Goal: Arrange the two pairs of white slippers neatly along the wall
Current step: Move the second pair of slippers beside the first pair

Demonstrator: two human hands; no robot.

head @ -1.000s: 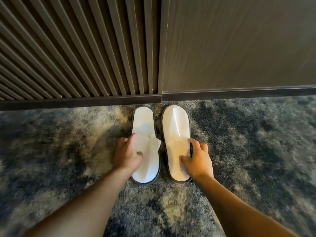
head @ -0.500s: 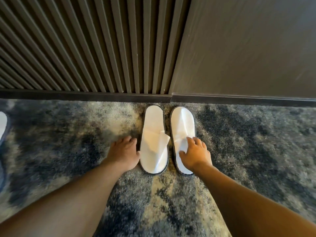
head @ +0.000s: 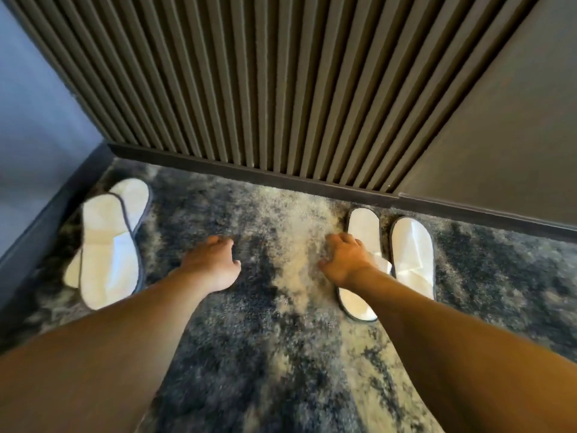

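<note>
One pair of white slippers lies side by side on the right, toes at the baseboard: its left slipper is partly under my right forearm and its right slipper is in full view. A second pair lies stacked and crossed in the left corner. My left hand hovers over bare carpet between the pairs, fingers apart, holding nothing. My right hand is just left of the right-hand pair, fingers loosely spread, holding nothing.
A slatted wood wall with a dark baseboard runs along the far side, meeting a smooth panel on the right. A pale wall closes the left corner. The floor is mottled blue-grey carpet.
Both hands have come off the right-hand pair and moved left over the carpet. The view has swung left, bringing the stacked pair in the corner fully into sight.
</note>
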